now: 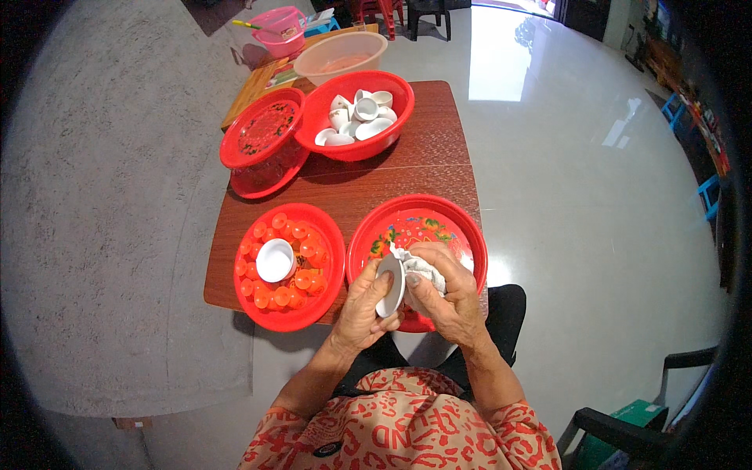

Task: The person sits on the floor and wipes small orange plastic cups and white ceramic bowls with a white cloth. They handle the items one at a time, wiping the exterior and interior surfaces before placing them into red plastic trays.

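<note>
My left hand (364,308) is closed on the edge of a small white saucer (392,287), which is tilted up on its side. A crumpled white cloth (424,271) is bunched in my right hand (446,301) and pressed against the saucer. Both hands are over a round red tray (478,249) with a flower pattern. To the left, another red tray (291,319) carries several small orange cups (316,283) around a white bowl (275,260). Farther back, a red basin (402,88) holds several white cups (366,109) and dishes.
The brown table (439,168) ends close to my lap. Beside the red basin, a red patterned tray (265,129) leans on another red dish. Behind are a pale plastic basin (374,48) and a pink bucket (278,33). A black chair (619,431) stands at the lower right.
</note>
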A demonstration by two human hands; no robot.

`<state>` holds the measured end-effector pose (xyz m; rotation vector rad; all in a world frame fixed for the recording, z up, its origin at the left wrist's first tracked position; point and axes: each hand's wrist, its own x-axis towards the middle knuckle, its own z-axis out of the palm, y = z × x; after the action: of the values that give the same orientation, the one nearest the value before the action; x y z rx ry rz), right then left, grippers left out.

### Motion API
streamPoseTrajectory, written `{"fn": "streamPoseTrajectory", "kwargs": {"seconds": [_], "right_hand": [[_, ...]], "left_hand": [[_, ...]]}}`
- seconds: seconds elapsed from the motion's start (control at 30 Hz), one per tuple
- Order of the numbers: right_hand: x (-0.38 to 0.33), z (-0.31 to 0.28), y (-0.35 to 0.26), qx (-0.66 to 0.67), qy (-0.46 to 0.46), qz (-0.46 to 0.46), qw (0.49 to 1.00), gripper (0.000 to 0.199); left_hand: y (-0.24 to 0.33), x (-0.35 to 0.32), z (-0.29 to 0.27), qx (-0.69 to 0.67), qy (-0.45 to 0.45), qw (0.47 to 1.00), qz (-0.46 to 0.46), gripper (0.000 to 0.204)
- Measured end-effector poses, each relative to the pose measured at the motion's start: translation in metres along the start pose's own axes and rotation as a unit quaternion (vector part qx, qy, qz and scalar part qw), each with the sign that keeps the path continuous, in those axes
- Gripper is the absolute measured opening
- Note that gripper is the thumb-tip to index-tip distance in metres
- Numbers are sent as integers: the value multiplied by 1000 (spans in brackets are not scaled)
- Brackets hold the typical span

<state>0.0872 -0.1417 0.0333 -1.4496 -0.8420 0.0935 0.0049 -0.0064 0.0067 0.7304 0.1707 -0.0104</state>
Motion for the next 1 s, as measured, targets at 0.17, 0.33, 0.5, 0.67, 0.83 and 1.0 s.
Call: {"fn": "streamPoseTrajectory", "kwargs": {"seconds": [0.17,0.33,0.5,0.67,0.83,1.0], "right_hand": [[-9,12,-3,-103,47,-88,990,35],[-24,24,-3,-163,55,-167,971,47],[-16,16,-5,-161,43,-171,971,45],[1,-7,-8,-49,-44,-75,995,32],[11,-25,17,138,-163,-35,976,31],[9,-25,27,183,-176,-31,967,26]], "left_hand": [[-3,6,-1,-7,40,999,16,27],[-8,9,-12,-96,77,992,-8,28],[-5,5,-8,-135,33,988,-62,31],[-5,-1,-24,-84,-115,985,-98,27],[-5,-3,-20,-145,-159,962,-169,26],[-10,-9,-28,-198,-123,944,-233,29]]}}
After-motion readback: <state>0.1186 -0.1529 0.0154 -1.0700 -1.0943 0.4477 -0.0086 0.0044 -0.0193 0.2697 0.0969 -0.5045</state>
